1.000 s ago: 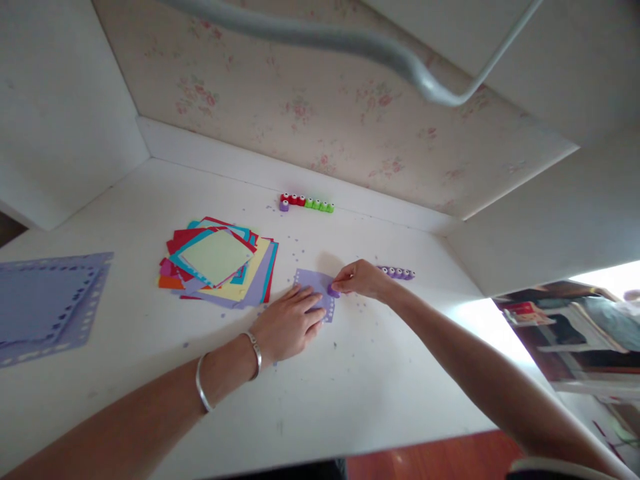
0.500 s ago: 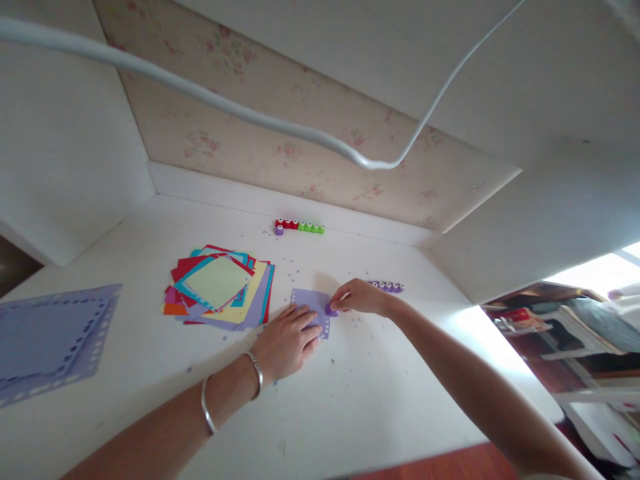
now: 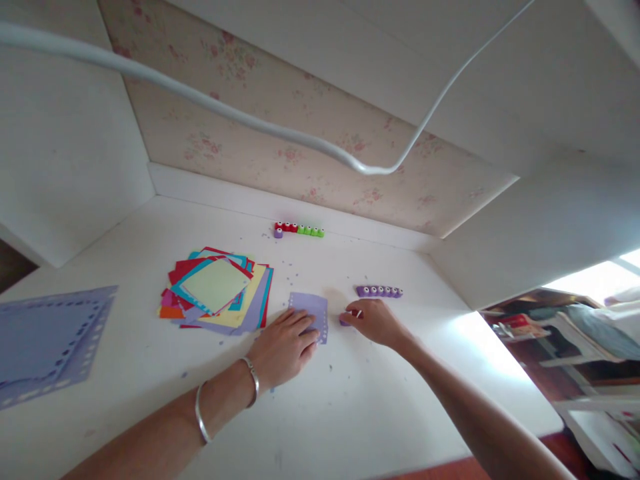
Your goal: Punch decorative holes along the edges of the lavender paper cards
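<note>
My left hand (image 3: 287, 343) lies flat with fingers apart on a small purple sheet of paper (image 3: 313, 308), which has rows of punched holes along its left and right edges. Just right of the sheet and apart from it, my right hand (image 3: 375, 321) pinches a small purple craft punch (image 3: 345, 319), partly covered by the fingers. Beyond that hand stands a row of purple craft punches (image 3: 381, 291). Tiny punched paper bits are scattered on the white table (image 3: 320, 413) around the sheet.
A stack of coloured paper (image 3: 217, 287) lies left of my hands. Larger purple sheets with punched borders (image 3: 50, 340) are at the far left. Red and green punches (image 3: 300, 229), with one purple punch (image 3: 279, 233), stand near the back wall. A white cable (image 3: 300, 137) crosses above.
My right hand has drawn the purple punch off the sheet's right edge, moving right and slightly nearer. My left hand stays on the paper.
</note>
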### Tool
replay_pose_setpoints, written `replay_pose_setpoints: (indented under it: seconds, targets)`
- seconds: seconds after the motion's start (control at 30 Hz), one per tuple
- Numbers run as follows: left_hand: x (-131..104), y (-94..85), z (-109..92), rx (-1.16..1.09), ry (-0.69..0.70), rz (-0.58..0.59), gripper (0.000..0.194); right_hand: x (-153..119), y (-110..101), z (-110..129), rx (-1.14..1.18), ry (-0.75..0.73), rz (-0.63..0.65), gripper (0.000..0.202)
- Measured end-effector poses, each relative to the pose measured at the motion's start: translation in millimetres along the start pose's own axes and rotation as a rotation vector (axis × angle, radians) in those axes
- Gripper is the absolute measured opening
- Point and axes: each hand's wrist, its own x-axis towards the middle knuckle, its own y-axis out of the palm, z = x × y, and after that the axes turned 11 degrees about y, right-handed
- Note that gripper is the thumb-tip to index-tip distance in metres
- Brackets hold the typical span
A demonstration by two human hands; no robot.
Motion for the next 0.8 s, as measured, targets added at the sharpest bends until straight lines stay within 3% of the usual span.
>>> replay_pose_setpoints:
  seconds: [0.2, 0.4, 0.63, 0.8]
  targets:
    - [0, 1.2, 1, -0.006, -0.002, 0.001, 0.025, -4, 0, -13, 0.006, -0.017, -0.055, 0.020]
    - [1, -1.5, 0, -0.013, -0.004, -0.004, 0.025, 24, -16, -25, -0.065, -0.016, -0.168, 0.025]
    - [1, -0.3, 0, -0.013, -0.022, 0.015, 0.026, 46, -16, -25, -0.285, -0.049, -0.102, 0.030]
    - [0, 1.4, 1, -0.033, -0.026, -0.003, 0.026, 55, -14, -12, -0.214, -0.097, -0.102, 0.032]
